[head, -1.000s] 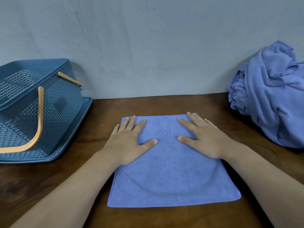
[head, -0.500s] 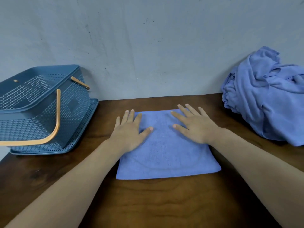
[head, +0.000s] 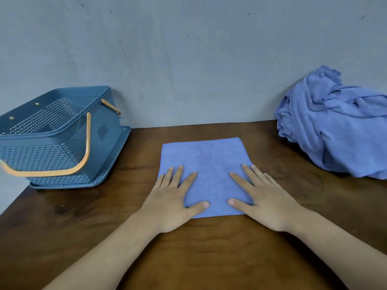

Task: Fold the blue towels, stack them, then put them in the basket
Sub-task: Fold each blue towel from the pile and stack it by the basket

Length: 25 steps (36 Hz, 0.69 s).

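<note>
Two bare hands pressed flat on a folded blue towel [head: 204, 158] that lay on the table [head: 209, 252]. The left hand [head: 172, 198] covered the towel's near left corner, fingers straight and spread, thumb reaching inward along the near edge. The right hand [head: 267, 200] mirrored it on the near right corner, fingers straight and fanned, thumb pointing toward the other thumb, the two tips near but apart. Neither hand curled round or pinched the cloth. Both palms sat partly on bare wood, just nearer than the towel's near edge. Beyond the fingertips the towel's far half lay uncovered, smooth and roughly square.

Well left of the left hand, and farther off, stood the basket [head: 52, 158], blue perforated plastic, with a flat perforated piece of the same blue jutting out beneath it. One orange handle [head: 84, 158] hung down its near side, and another showed at the far rim. Well right of the right hand, and beyond it, a pile [head: 339, 132] of crumpled blue towels sat on the table against the wall [head: 188, 59].
</note>
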{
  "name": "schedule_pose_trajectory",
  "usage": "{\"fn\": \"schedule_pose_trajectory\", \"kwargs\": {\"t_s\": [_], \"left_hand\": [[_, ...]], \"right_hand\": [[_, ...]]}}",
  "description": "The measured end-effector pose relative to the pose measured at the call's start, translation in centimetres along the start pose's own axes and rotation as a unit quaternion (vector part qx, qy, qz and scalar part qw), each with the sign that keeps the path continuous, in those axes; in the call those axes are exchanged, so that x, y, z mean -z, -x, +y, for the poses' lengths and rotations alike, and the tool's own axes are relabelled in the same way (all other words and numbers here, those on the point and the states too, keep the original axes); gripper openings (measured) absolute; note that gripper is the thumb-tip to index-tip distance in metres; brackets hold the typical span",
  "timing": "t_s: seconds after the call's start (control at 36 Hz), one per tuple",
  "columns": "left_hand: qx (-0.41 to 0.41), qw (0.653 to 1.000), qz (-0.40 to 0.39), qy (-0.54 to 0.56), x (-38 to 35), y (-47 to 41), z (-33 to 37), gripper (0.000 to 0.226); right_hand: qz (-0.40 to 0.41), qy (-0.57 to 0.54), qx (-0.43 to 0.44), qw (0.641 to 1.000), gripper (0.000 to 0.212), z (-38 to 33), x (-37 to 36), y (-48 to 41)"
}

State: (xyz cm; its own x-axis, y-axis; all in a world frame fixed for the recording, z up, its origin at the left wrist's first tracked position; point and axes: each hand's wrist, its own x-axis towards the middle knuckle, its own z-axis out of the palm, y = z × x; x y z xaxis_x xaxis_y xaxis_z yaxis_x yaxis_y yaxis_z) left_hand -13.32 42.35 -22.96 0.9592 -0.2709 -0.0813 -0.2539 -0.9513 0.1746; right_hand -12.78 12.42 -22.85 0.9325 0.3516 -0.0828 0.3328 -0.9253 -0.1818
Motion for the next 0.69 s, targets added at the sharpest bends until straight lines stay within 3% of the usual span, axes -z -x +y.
{"fn": "schedule_pose_trajectory", "kwargs": {"t_s": [0.17, 0.28, 0.33, 0.42, 0.5, 0.61, 0.69], "left_hand": [[0.007, 0.998, -0.036, 0.042, 1.4, -0.2, 0.0, 0.105], [0.034, 0.997, 0.049, 0.055, 2.8, -2.7, -1.9, 0.085], [0.047, 0.996, 0.052, 0.046, 2.8, -4.4, -3.1, 0.083], [0.049, 0.998, -0.004, 0.039, 2.0, -5.9, -3.8, 0.087], [0.054, 0.998, -0.031, 0.018, 1.5, -6.3, -4.0, 0.087], [0.067, 0.997, -0.014, -0.022, 2.5, -7.2, -3.4, 0.082], [0.035, 0.999, -0.005, -0.01, 2.1, -8.0, -2.6, 0.084]], "right_hand": [[-0.006, 0.003, -0.01, 1.0, 0.086, -0.2, 0.2, 0.1], [-0.023, 0.012, -0.005, 1.0, 0.087, -0.1, 0.8, -0.1], [-0.018, 0.041, -0.004, 0.999, 0.089, -0.2, 1.6, -0.4], [0.061, 0.074, -0.001, 0.995, 0.083, -0.4, 2.3, -1.5], [0.108, 0.032, 0.0, 0.994, 0.075, -0.5, 1.5, -3.3], [0.009, -0.016, 0.012, 1.0, 0.08, -0.2, 0.5, -5.2], [-0.01, -0.02, 0.012, 1.0, 0.082, -0.1, 0.4, -5.5]]}}
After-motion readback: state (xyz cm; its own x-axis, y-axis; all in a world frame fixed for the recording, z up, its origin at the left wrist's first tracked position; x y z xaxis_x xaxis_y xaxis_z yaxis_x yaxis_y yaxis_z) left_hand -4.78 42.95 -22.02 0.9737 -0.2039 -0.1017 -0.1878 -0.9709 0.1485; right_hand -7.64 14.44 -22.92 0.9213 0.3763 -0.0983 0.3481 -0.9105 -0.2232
